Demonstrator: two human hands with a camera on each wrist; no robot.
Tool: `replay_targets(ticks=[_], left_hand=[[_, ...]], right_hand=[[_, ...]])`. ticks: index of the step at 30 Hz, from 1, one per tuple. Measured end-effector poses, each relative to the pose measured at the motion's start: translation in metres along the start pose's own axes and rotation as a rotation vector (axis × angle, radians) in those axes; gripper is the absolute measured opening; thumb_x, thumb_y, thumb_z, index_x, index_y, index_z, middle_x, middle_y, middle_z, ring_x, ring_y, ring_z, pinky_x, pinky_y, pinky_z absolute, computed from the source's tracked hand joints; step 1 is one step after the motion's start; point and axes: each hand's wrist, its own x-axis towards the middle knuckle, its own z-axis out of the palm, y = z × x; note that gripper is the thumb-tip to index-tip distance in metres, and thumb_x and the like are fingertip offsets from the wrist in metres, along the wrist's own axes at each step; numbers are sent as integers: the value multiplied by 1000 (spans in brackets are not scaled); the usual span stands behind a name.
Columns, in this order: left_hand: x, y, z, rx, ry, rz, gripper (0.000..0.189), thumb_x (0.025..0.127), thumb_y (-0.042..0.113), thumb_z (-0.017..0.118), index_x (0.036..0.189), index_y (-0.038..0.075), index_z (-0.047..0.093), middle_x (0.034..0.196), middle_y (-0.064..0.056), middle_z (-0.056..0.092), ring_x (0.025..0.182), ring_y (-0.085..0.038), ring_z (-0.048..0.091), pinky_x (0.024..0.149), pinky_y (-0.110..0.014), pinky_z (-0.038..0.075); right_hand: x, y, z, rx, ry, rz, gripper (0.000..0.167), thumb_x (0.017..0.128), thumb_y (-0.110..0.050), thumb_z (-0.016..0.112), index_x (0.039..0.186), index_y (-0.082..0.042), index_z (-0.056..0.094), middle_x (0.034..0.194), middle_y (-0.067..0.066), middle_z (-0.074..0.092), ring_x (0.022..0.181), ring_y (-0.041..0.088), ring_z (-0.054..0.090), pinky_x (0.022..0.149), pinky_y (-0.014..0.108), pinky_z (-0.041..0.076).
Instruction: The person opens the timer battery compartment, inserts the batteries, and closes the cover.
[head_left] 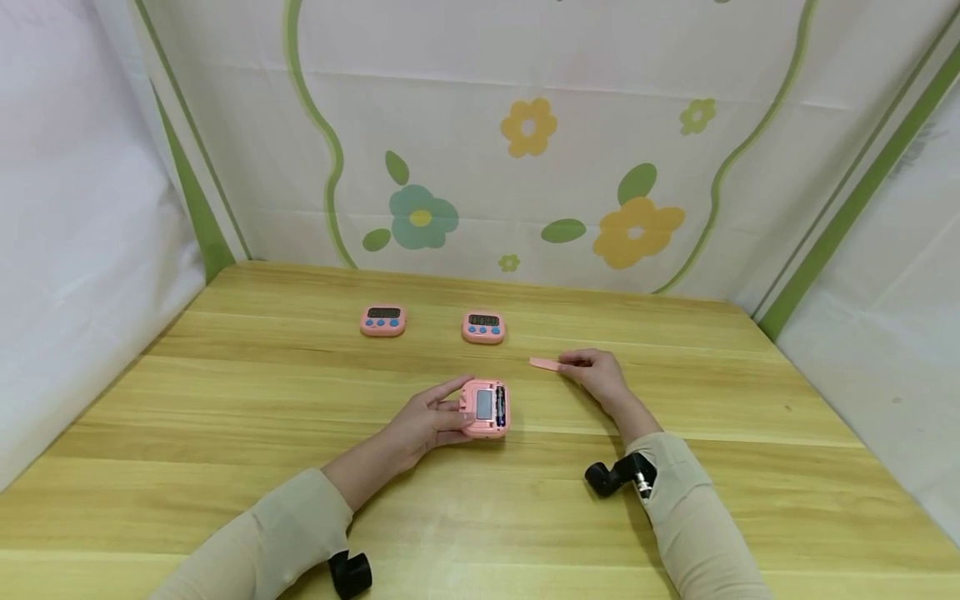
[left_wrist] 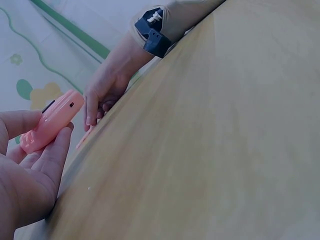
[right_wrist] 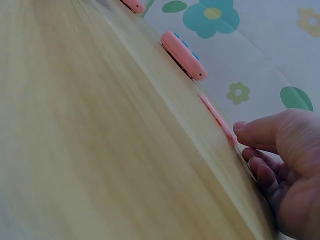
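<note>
My left hand (head_left: 423,423) grips a pink digital timer (head_left: 486,406) above the table, thumb on its back and fingers beneath. Its back faces up in the head view, with a battery (head_left: 500,403) visible in the uncovered compartment. The left wrist view shows the timer (left_wrist: 55,120) edge-on. To the right, my right hand (head_left: 597,379) pinches one end of a thin pink battery cover (head_left: 543,364) between thumb and fingers, low over the tabletop. In the right wrist view the cover (right_wrist: 217,119) appears as a narrow strip.
Two more pink timers, a left one (head_left: 383,320) and a right one (head_left: 483,327), lie face up behind my hands on the wooden table (head_left: 225,400). A flowered cloth (head_left: 465,133) hangs at the table's back edge.
</note>
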Motion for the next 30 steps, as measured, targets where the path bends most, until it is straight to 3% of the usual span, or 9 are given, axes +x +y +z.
replay_targets(ticks=[11,22,30], left_hand=[[-1,0,0,6,15,0,64,79,-3,57,135,8,28,108,-23,52,88,-26,57,78,-36,47],[-1,0,1,14,9,-2,64,79,-3,57,136,8,28,109,-23,51,88,-25,57,77,-36,47],[-2,1,2,1,6,0,65,79,-4,57,136,8,27,109,-23,52,88,-25,57,77,-36,47]], right_hand=[[1,-2,3,-117,1,-45,24,77,-15,65,97,-1,65,98,13,55,87,25,50,72,35,44],[0,-5,3,-196,3,-37,20,78,-13,64,94,-2,66,93,12,55,79,23,50,66,33,43],[-1,-4,4,-147,13,-37,17,76,-8,65,91,-1,62,87,10,57,74,21,49,65,30,42]])
